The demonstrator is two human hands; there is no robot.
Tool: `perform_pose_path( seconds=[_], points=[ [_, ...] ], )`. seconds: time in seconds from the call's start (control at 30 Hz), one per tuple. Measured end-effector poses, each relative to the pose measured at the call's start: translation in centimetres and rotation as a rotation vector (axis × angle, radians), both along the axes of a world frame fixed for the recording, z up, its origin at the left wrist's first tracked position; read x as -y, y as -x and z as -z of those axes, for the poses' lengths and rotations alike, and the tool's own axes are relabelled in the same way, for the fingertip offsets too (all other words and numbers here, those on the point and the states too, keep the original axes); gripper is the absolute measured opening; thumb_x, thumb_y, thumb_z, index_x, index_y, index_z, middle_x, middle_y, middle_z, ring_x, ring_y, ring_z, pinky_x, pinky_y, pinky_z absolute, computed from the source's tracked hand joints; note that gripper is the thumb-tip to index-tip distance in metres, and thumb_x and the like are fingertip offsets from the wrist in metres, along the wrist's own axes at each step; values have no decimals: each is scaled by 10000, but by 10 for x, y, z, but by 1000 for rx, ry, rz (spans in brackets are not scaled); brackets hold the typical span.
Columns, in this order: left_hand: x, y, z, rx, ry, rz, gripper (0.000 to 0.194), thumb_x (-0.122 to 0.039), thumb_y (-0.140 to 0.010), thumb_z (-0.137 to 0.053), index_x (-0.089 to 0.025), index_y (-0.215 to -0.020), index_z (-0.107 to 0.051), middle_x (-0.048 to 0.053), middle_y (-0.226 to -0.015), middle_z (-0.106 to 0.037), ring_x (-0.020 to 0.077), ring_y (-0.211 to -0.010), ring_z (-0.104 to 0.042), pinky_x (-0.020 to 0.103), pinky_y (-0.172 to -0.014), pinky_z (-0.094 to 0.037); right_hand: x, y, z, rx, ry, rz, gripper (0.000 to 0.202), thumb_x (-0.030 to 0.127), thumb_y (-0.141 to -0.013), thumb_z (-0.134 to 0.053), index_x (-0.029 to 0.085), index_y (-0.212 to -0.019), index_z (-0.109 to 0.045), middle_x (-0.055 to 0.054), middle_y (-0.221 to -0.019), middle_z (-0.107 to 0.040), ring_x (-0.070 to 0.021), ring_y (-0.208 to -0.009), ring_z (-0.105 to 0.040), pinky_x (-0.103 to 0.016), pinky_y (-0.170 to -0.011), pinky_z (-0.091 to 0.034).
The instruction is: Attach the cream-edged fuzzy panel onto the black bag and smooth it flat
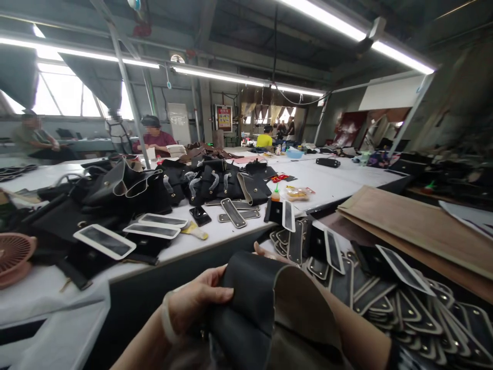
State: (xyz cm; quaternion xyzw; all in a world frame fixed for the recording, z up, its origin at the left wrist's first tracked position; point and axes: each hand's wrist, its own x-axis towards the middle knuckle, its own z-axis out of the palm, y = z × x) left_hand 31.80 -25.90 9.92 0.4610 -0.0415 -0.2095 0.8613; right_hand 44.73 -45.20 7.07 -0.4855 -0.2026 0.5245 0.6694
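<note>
A black leather piece (246, 303) with a brown inner side is bent into a curve at the bottom centre. My left hand (200, 298) grips its left edge, thumb on the outer face and fingers behind. Behind the piece's top edge my right hand (267, 253) shows only in part; some fingertips stick out, and the leather hides the rest, so its hold cannot be made out. Right of it lies a heap of black straps (412, 308) with pale edges and metal studs.
On the white table (185, 246) are black bags (211, 180), a phone (200, 216), an orange-filled bottle (275, 194) and pale-framed pieces (105, 241). A pink fan (15, 257) stands at the left, brown sheets (416, 231) at the right. Several people are farther back.
</note>
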Motion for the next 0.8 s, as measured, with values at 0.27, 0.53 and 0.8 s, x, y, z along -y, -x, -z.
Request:
perform_pose_path(
  seconds=[0.27,0.53,0.8],
  points=[
    [15,-1,-23,-8,-339,85,364,-268,-559,-845,-167,-884,-717,11,-781,-679,153,-699,-608,246,-700,-482,0,-11,-74,575,175,-266,562,634,-620,-748,96,-780,-727,-6,-659,-608,-103,-616,-499,-188,-540,-341],
    [13,-20,-38,343,-986,9,347,-372,-491,-868,-172,-630,-621,-91,-530,-408,83,-525,-350,222,-467,-271,-21,16,-71,652,329,-370,396,474,-508,-828,133,-676,-714,48,-530,-525,-62,-490,-400,-185,-440,-264],
    [-5,16,15,324,-624,-635,299,-419,-823,-649,-173,-992,-641,69,-965,-681,198,-916,-621,298,-817,-456,24,-13,-54,449,258,-83,446,484,-580,-816,121,-511,-568,61,-447,-435,-31,-403,-341,-157,-390,-239]
  ],
)
